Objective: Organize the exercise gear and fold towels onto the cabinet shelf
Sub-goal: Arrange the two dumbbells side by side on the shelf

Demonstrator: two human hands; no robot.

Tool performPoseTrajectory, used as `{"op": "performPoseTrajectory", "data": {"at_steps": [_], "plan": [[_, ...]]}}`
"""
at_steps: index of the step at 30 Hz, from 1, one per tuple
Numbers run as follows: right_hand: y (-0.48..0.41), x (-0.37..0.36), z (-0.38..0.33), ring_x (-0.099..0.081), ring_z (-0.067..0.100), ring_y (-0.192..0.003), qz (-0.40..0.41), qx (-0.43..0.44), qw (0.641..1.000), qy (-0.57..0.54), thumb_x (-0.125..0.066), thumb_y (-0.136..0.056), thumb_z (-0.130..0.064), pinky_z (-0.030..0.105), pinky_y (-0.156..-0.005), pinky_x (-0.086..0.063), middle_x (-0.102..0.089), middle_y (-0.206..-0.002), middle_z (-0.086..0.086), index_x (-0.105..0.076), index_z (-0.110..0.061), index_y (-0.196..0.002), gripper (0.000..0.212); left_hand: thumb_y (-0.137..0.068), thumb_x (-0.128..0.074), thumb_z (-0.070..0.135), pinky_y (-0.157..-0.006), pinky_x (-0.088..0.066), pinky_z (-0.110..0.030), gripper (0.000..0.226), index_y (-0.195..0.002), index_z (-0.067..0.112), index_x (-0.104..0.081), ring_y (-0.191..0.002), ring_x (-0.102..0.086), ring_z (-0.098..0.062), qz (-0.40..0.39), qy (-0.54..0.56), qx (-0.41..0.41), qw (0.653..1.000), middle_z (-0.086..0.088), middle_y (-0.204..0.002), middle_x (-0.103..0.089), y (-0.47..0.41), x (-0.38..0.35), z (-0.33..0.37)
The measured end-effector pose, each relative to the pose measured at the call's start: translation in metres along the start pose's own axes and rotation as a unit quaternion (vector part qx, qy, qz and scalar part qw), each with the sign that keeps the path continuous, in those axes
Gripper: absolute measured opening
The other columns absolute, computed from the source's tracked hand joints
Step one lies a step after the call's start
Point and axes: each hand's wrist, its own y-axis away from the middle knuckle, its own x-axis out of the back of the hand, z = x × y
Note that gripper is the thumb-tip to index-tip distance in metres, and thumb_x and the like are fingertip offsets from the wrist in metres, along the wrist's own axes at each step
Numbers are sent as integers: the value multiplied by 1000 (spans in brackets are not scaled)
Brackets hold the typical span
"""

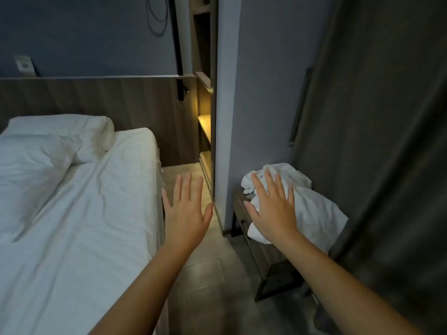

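Dim bedroom. Crumpled white towel (314,209) heaped on low side table (268,259), unfolded, probably awaiting folding. Right hand (273,213) spread over it, contact unclear. Left hand (186,213) spread, empty, left of table toward bed (72,213).

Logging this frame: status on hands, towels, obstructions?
Left hand open, holding nothing. Right hand open over white towels, contact unclear. Towels crumpled on side table. Nothing visibly blocking.
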Motion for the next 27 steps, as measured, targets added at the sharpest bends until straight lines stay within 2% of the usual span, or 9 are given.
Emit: {"op": "performPoseTrajectory", "data": {"at_steps": [5,11,19,27], "plan": [[-41,-39,21,0,30,-150,-32,16,999,26,-4,-83,-70,54,-119,-7,4,-164,3,2,-35,-154,80,-97,-27,56,-119,-3,-56,67,-156,29,-11,-151,5,-23,-14,-1,12,1000,-2,-164,1,-35,-44,2],[-97,-79,54,5,30,-150,-73,46,996,6,-24,-92,-67,53,-118,-1,8,-163,2,1,-36,-154,74,-98,-33,53,-120,-5,-56,65,-155,27,-17,-151,1,-24,-35,0,35,999,-3,-164,-5,-77,-91,11],[-161,-120,56,8,30,-150,-116,78,990,-6,-24,-95,-65,52,-118,0,10,-163,3,5,-36,-153,72,-98,-35,51,-120,-7,-55,64,-155,25,-19,-151,-1,-23,-66,-4,63,996,-4,-163,-7,-126,-129,5],[-241,-166,26,13,29,-149,-154,89,984,-14,-27,-98,-60,53,-117,3,10,-163,3,2,-34,-154,68,-99,-40,47,-119,-9,-56,62,-154,22,-24,-151,-3,-25,-87,15,62,994,-6,-163,-11,-207,-173,-44]]}}
